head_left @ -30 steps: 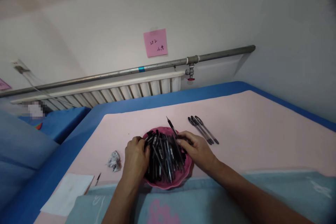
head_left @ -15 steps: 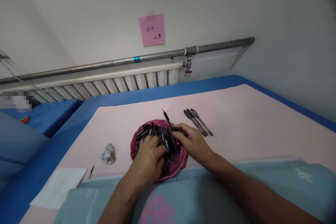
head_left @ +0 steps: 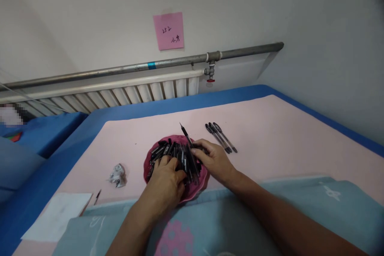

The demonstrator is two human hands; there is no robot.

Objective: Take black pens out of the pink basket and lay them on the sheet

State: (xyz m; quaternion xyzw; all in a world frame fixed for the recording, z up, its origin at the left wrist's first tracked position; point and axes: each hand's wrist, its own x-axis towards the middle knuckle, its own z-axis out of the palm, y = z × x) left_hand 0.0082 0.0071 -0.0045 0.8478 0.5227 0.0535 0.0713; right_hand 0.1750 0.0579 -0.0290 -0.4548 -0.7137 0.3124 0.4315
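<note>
A pink scalloped basket holds a heap of black pen caps and clear pen parts. My left hand reaches into it, fingers curled down among the pieces; its fingertips and anything between them are hidden. At the basket's right rim, my right hand is closed on an uncapped pen, its tip slanting up and to the left. Three capped pens lie side by side on the pink sheet, just beyond my right hand.
A crumpled wrapper lies left of the basket. Nearer me are a small dark pen tip piece and white paper. Teal cloth covers the front edge. Behind the blue-edged table are a radiator and pipe.
The whole view has shifted slightly, so everything sits a little further left. Both hands stay at the basket, and the right still grips the pen.
</note>
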